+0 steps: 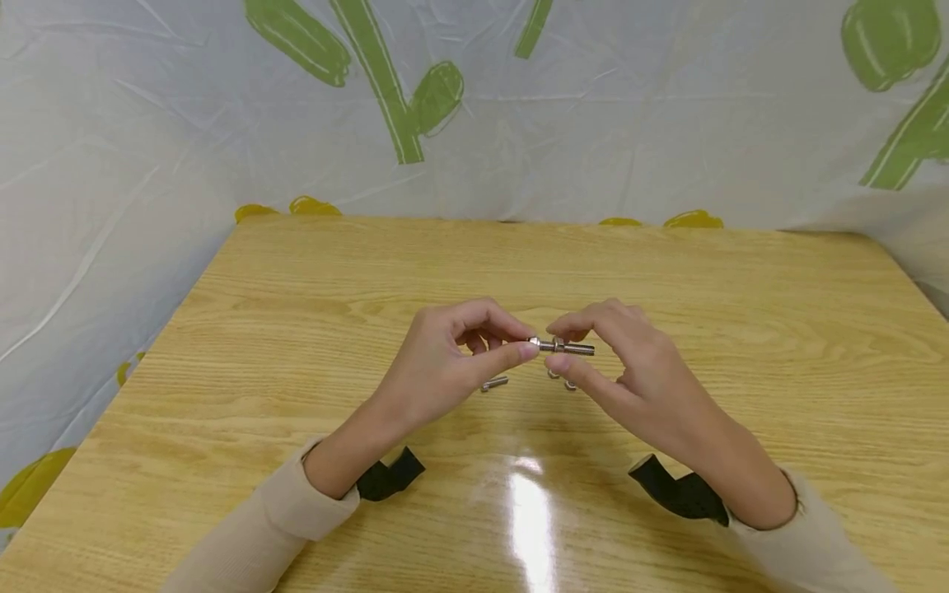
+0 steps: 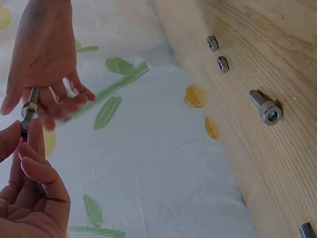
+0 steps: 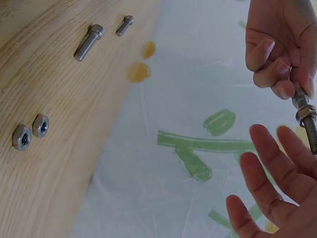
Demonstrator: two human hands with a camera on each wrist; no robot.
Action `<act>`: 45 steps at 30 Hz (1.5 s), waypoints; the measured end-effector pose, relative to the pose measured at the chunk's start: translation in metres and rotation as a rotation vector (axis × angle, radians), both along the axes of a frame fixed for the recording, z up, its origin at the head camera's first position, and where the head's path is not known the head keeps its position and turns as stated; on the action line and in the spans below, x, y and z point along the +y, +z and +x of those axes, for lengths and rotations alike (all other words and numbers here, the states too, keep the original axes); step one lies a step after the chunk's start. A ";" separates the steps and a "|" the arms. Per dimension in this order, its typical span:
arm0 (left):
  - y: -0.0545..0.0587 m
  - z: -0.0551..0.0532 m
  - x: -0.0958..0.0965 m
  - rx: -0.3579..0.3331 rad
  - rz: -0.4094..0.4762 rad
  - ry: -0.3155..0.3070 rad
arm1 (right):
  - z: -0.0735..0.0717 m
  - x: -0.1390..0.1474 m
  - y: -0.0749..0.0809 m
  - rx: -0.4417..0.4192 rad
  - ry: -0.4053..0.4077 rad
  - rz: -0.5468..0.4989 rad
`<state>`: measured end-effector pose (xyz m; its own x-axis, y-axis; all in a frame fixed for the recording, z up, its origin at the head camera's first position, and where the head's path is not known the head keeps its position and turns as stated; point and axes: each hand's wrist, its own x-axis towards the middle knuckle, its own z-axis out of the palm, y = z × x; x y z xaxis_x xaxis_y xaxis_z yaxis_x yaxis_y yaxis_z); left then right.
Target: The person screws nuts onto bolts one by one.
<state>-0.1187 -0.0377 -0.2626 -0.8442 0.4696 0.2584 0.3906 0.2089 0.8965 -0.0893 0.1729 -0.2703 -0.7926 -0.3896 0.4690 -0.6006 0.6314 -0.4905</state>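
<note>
My left hand (image 1: 437,362) pinches the head end of a steel bolt (image 1: 580,350) between thumb and fingertips, holding it level above the table. A hex nut (image 1: 558,344) sits partway along the bolt's thread. Around that nut my right hand (image 1: 638,379) hovers with thumb and fingers spread, and the left wrist view shows a gap between its thumb and the nut (image 2: 29,109). In the right wrist view, the right hand's fingers (image 3: 267,168) are loosely extended beside the bolt. The left fingertips hide most of the bolt's head.
On the wooden table (image 1: 334,272) lie two loose hex nuts (image 3: 22,137), a socket-head bolt (image 3: 89,43) and another bolt (image 3: 125,26). A pale sheet with green plant prints (image 1: 519,132) hangs behind the table's far edge. Dark wrist mounts (image 1: 389,476) sit beneath both wrists.
</note>
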 end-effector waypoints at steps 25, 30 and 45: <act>0.000 0.000 0.000 -0.022 0.014 0.005 | -0.003 -0.002 0.000 0.115 0.095 -0.078; 0.000 0.001 0.002 -0.025 0.016 0.000 | -0.003 -0.002 -0.001 0.109 0.072 -0.073; -0.002 -0.001 0.001 -0.006 0.000 0.011 | -0.001 -0.002 -0.001 0.137 0.069 -0.068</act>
